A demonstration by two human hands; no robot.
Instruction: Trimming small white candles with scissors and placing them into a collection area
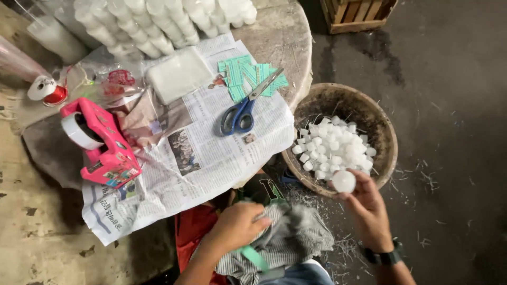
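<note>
My right hand (367, 211) holds a small white round candle (344, 181) in its fingertips, just over the near rim of a dark round basin (383, 121). The basin holds several more white candles (332, 145). My left hand (237, 227) rests closed on a striped grey cloth (296, 237) in my lap, with a green strap under the wrist.
A newspaper (211, 153) covers the round table. On it lie blue-handled scissors (243, 111), green paper labels (237, 74), a white flat packet (177, 74) and a pink tape dispenser (103, 142). Bagged white candles (153, 24) sit at the back. A wooden crate (356, 13) stands on the floor.
</note>
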